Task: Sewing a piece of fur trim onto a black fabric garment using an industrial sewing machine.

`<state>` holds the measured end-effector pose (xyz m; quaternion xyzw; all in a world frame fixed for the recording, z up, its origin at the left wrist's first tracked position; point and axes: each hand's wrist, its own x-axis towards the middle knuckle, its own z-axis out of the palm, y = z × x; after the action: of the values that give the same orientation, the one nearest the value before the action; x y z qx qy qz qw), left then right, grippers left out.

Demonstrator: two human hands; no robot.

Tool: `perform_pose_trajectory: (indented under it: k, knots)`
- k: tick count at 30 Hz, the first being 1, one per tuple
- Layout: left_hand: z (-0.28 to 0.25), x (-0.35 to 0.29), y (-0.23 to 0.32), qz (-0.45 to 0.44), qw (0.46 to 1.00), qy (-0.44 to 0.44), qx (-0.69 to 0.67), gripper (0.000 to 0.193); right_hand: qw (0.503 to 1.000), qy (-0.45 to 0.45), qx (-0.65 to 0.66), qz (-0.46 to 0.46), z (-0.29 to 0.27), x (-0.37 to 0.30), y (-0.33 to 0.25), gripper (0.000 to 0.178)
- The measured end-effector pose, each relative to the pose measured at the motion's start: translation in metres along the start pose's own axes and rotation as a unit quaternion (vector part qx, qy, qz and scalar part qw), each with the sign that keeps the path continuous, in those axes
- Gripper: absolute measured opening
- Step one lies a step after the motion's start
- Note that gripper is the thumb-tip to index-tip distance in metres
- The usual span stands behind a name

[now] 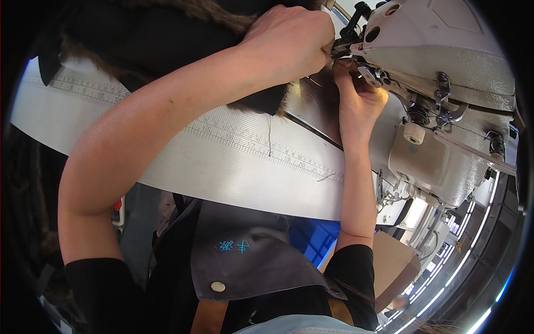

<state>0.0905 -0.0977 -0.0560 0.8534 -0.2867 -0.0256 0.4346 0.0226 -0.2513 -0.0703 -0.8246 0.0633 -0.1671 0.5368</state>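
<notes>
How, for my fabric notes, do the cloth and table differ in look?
The cloth is black with brown fur; the table is pale, with printed ruler marks. The cloth's edge is shaggy; the table's is smooth. The left arm partly hides both.

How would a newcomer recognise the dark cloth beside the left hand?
Start from the white sewing machine at the upper right. To its left, beside the left hand, the dark cloth lies on the pale table. Brown fur on its edges sets it apart from the furless grey apron.
</notes>
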Motion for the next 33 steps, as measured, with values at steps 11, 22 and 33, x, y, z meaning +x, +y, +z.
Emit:
perform_pose_trajectory:
  k: [11, 22, 33]
  knots:
    - [-0.001, -0.001, 0.001, 0.003, 1.000, 0.005, 0.005, 0.015, 0.999, -0.018, 0.042, -0.028, -0.002, 0.002, 0.003, 0.014]
    - [-0.001, 0.000, 0.001, -0.001, 1.000, -0.004, -0.004, 0.014, 0.999, -0.024, 0.022, -0.038, -0.005, 0.001, 0.004, 0.014]
    - [-0.003, -0.004, -0.004, 0.021, 1.000, 0.009, -0.018, 0.014, 0.996, -0.045, 0.071, -0.014, -0.007, -0.003, 0.009, 0.013]
